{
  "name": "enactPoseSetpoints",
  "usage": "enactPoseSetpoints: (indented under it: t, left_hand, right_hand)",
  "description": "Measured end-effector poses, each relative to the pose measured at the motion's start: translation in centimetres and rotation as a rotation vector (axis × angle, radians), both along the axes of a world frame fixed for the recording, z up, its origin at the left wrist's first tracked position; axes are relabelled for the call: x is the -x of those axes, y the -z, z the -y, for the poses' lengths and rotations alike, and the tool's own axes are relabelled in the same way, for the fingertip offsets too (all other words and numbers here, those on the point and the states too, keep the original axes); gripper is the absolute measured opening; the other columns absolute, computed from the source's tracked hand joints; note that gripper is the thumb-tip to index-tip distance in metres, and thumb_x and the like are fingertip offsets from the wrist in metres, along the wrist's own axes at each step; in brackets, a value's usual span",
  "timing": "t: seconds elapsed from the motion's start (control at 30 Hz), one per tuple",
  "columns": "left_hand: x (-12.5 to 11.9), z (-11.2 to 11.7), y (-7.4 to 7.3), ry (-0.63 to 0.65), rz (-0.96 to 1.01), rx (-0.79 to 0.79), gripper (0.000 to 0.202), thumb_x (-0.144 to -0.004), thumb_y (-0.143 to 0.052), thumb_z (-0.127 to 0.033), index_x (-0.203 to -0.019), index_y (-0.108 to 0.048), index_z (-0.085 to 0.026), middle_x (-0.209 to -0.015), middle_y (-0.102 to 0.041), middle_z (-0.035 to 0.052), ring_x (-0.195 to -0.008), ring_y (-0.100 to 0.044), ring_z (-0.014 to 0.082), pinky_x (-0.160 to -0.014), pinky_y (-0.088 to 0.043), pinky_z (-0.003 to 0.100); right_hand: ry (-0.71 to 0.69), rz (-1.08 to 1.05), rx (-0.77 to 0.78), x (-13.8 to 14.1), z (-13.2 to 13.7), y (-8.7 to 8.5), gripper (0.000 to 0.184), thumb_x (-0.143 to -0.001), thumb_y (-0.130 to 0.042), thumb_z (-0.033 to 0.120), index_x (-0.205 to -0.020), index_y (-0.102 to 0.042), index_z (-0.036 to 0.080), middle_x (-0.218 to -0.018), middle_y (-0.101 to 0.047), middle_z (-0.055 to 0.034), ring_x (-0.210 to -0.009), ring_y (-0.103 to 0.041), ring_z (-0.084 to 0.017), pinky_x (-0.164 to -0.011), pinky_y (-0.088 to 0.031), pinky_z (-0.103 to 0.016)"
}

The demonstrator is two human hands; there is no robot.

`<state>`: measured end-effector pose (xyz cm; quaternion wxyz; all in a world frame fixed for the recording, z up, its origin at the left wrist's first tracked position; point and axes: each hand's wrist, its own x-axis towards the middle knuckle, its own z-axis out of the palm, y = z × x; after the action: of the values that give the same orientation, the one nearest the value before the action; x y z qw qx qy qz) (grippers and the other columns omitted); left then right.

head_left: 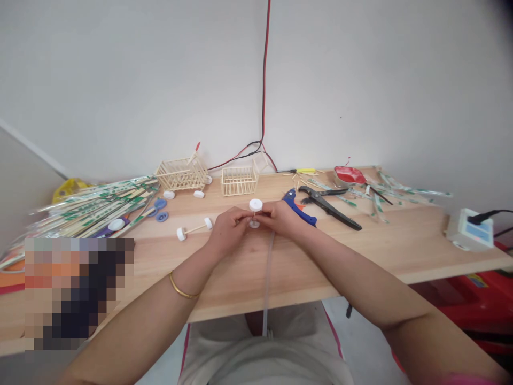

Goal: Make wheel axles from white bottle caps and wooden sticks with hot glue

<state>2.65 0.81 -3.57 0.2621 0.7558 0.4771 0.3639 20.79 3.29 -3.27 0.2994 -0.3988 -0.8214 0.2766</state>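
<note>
Over the middle of the table, a wheel axle [255, 205] stands upright, a short stick with a white cap at its top and another cap below. My left hand [227, 233] pinches the stick from the left. From the right, the fingertips of my right hand [280, 218] close on the same stick between the two caps. Left of my left hand lies a second wheel axle [195, 229] with white caps. Behind my hands sit a small stick basket [239, 182] and a stick cart [182, 174] on white wheels. A blue glue gun [301, 212] lies just beyond my right hand.
Black cutters [331, 207] lie right of the glue gun. A red-and-white dish [349, 175] is at the back. Wrapped chopsticks [108, 208] and blue caps [160, 203] occupy the left. A power socket box [469, 229] stands near the right edge. A pale cord [267, 278] crosses the table's front edge.
</note>
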Motion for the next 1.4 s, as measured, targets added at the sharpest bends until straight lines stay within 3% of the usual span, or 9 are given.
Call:
enactPoseSetpoints:
  t: [0.8,1.2,1.4]
  left_hand:
    - [0.04,0.02,-0.2,0.012,-0.011,0.002,0.022,-0.081,-0.053,-0.014,-0.093,-0.07,-0.022,-0.094,-0.07,0.0013,-0.091,-0.062,0.0158,-0.084,-0.046,0.03]
    - [0.05,-0.1,0.05,-0.005,-0.007,0.003,0.02,-0.081,-0.053,-0.014,-0.092,-0.07,-0.02,-0.094,-0.07,0.003,-0.092,-0.061,0.0166,-0.085,-0.047,0.032]
    - [0.05,-0.08,0.01,-0.02,0.011,-0.011,0.021,-0.08,-0.053,-0.013,-0.091,-0.07,-0.021,-0.095,-0.07,0.0024,-0.092,-0.062,0.0162,-0.086,-0.047,0.032]
  right_hand:
    - [0.025,0.081,-0.013,0.0,-0.12,-0.14,0.011,-0.078,-0.06,0.019,-0.081,-0.07,0.016,-0.073,-0.068,-0.0025,-0.066,-0.059,-0.013,-0.06,-0.038,-0.021]
    - [0.04,0.096,-0.036,-0.06,-0.11,-0.3,0.011,-0.078,-0.059,0.021,-0.074,-0.066,0.014,-0.068,-0.064,-0.0018,-0.061,-0.053,-0.011,-0.057,-0.035,-0.021]
    - [0.018,0.093,-0.042,-0.23,-0.1,-0.13,0.013,-0.078,-0.057,0.019,-0.083,-0.068,0.014,-0.074,-0.067,-0.0026,-0.066,-0.056,-0.013,-0.06,-0.037,-0.021]
